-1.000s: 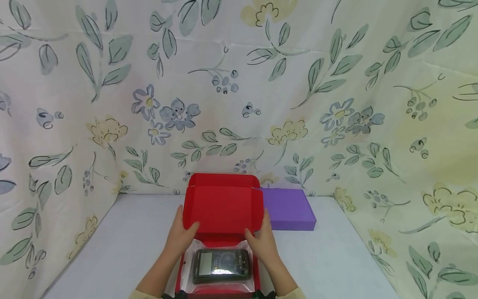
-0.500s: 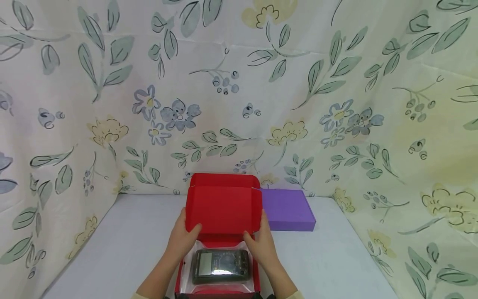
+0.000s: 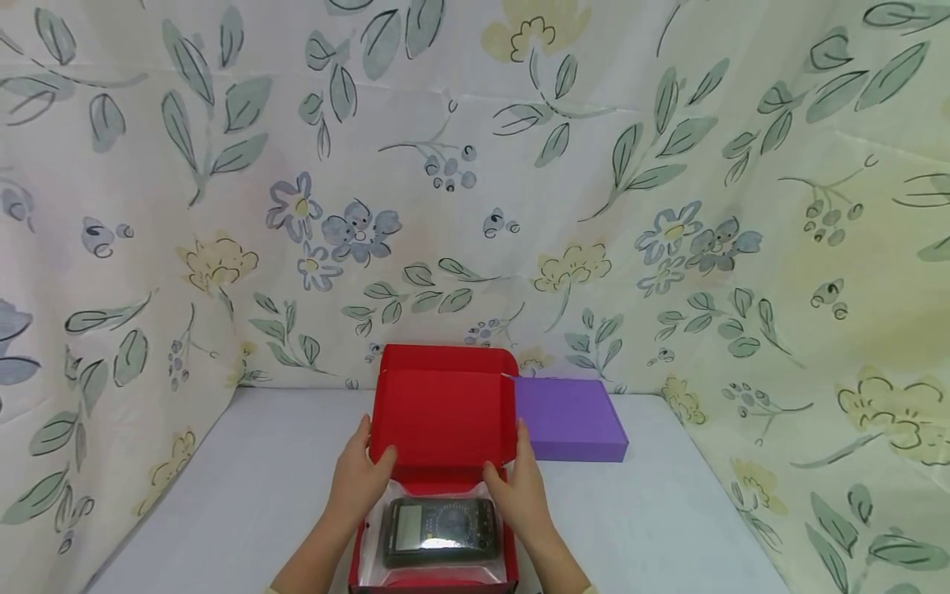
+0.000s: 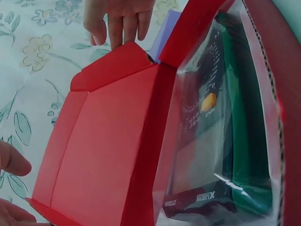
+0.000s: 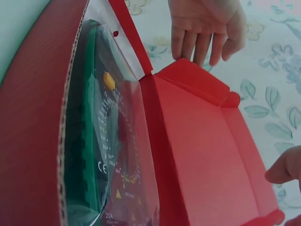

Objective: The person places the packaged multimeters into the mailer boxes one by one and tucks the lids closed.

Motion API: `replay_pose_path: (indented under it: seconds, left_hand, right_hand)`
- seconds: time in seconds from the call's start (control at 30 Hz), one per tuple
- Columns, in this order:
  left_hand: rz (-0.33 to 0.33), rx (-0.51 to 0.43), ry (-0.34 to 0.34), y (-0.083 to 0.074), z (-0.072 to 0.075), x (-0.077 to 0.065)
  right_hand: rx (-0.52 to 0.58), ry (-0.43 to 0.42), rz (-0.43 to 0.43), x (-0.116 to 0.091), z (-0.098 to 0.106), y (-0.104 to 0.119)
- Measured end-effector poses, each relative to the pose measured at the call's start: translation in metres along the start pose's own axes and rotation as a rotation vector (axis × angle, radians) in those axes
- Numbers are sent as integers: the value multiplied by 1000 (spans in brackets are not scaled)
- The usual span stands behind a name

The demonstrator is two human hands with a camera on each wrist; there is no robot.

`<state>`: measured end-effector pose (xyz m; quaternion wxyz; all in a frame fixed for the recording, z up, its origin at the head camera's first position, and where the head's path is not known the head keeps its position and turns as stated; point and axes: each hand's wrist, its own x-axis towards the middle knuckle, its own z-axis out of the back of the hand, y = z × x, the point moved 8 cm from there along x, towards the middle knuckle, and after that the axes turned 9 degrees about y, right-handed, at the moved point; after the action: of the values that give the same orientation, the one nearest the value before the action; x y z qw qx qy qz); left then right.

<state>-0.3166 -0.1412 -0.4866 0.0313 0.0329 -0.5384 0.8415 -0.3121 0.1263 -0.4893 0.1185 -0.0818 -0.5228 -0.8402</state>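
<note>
A red cardboard box (image 3: 445, 586) stands open near the front of the table, its lid (image 3: 445, 412) raised at the back. Inside lies a digital multimeter (image 3: 443, 520) with a dark face and green edge, wrapped in a clear plastic bag (image 4: 277, 155). My left hand (image 3: 356, 483) is at the lid's left side flap, fingers fairly straight against its outside and thumb held apart. On the opposite side flap, my right hand (image 3: 522, 495) touches in the same way, its straight fingertips seen at the flap (image 4: 113, 66) in the left wrist view.
A flat purple box (image 3: 571, 417) lies behind and to the right of the red one. The white table (image 3: 668, 511) ends at a floral cloth (image 3: 445, 206) that hangs behind and along both sides.
Both hands have moved slightly inward, and the lid's side flaps have folded in, so the lid looks narrower. The multimeter stays in place.
</note>
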Motion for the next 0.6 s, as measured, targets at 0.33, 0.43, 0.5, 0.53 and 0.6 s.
replay_pose_path:
  seconds: [0.33, 0.43, 0.5, 0.53, 0.6]
  left_hand:
    - [-40, 52, -96, -3, 11, -2]
    - [-56, 47, -114, -4, 13, -3]
    - [-60, 41, -123, -4, 14, -3]
    - [-57, 36, -127, -4, 14, -3]
    - [-53, 25, -131, -3, 15, -3]
  right_hand:
    - [-2, -68, -26, -1, 3, -2]
    - [0, -75, -30, -2, 3, -2]
    - [-2, -81, -26, -2, 3, -1]
    - [-5, -83, -24, -3, 3, -1]
    - [-9, -87, -19, -3, 4, 0]
